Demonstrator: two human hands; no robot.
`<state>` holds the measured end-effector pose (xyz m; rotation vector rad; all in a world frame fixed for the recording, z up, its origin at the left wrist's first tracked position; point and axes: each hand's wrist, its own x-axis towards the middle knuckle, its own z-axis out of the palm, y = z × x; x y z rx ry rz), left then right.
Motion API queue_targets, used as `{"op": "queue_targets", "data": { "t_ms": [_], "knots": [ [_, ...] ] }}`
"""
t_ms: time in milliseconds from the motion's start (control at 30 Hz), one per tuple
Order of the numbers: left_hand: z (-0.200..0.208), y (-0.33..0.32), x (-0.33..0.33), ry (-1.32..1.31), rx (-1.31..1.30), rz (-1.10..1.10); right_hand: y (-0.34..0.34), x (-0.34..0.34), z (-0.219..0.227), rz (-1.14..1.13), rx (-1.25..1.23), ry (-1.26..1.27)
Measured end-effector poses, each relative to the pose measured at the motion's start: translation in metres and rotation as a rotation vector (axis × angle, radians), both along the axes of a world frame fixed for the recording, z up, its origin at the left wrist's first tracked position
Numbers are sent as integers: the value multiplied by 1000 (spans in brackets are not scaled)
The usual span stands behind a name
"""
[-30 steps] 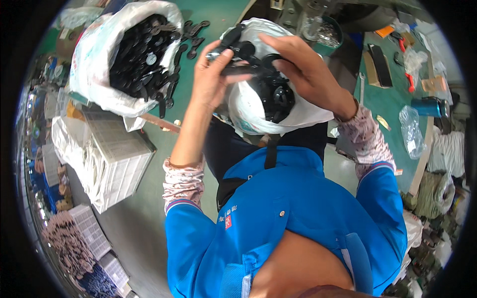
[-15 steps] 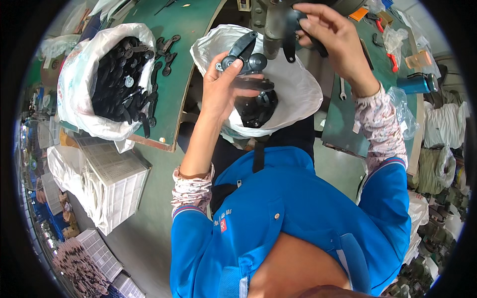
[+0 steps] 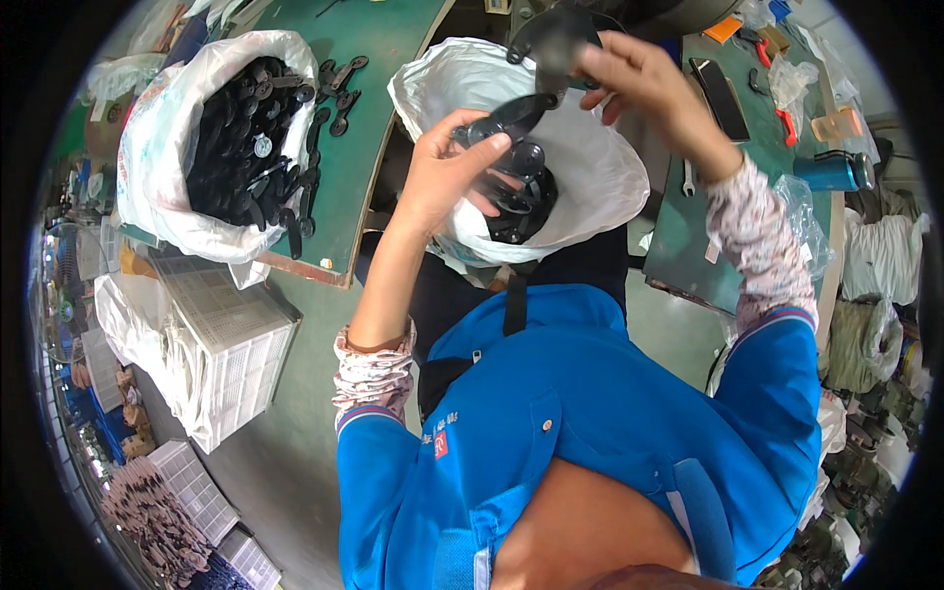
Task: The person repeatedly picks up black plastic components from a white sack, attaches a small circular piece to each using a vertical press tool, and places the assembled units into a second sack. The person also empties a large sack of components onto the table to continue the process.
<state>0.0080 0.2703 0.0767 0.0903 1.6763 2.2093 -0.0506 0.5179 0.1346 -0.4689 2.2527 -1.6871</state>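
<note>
My left hand (image 3: 442, 177) is closed around black plastic parts with round ends, one (image 3: 521, 116) pointing up toward the machine and a rounded end (image 3: 526, 158) below it. Further up on the right, my right hand (image 3: 644, 88) has bent fingers at another black plastic part (image 3: 560, 34). That part lies against the blurred metal end of a machine, and the grip is partly smeared. Below both hands stands a white woven sack (image 3: 600, 187) with several black parts (image 3: 521, 206) at its bottom.
At left, another white sack (image 3: 147, 167) full of black parts stands on a green table (image 3: 339, 197), with loose parts (image 3: 339, 93) beside it. The right-hand table (image 3: 678, 236) holds a phone (image 3: 720, 98), a wrench (image 3: 688, 177) and a blue bottle (image 3: 831, 172). A white crate (image 3: 236, 344) stands lower left.
The black part at my right hand has swung up and left against the machine. My left hand has tilted its parts, their upper tip moving right and down.
</note>
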Motion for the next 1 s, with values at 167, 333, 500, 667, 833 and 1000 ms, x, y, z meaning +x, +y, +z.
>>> {"op": "queue_targets", "data": {
  "t_ms": [167,333,500,667,833,1000],
  "knots": [
    [-4,12,1,-5,-142,-211,-19,36,-42,156,297,864],
    [-7,5,5,-106,65,-117,-2,35,-34,6,190,708],
    [-11,-1,3,-233,258,-58,6,73,-37,79,142,642],
    [-10,15,8,-263,379,-119,-14,78,-39,228,152,856],
    [-19,10,11,-305,447,-67,-4,65,-22,0,140,882],
    [-24,4,10,-219,467,-3,-8,21,23,-250,-219,227]
  ]
}}
